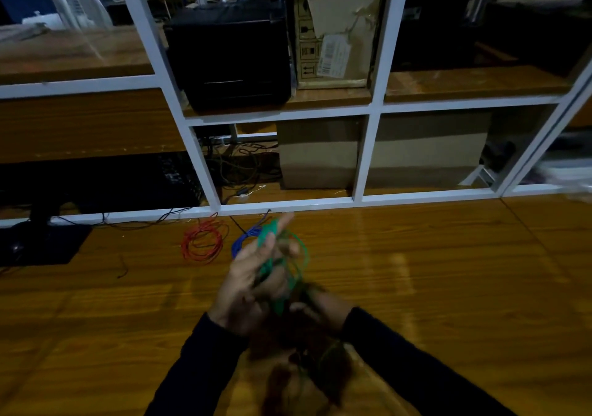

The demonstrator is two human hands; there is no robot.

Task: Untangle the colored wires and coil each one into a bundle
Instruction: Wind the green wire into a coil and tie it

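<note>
My glossy brown wooden tabletop (432, 287) spreads wide. At twelve o'clock a white metal-framed glass partition (368, 156) stands along its far edge. Behind the glass, a black boxy printer (229, 53) sits beside a torn brown cardboard carton (333, 25). At nine o'clock rests a black monitor stand (41, 242).

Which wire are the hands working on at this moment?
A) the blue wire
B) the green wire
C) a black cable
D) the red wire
B: the green wire loops around the fingers of the left hand with the right hand at its lower end, while the red wire lies coiled on the floor and the blue wire lies past the hands.
</note>
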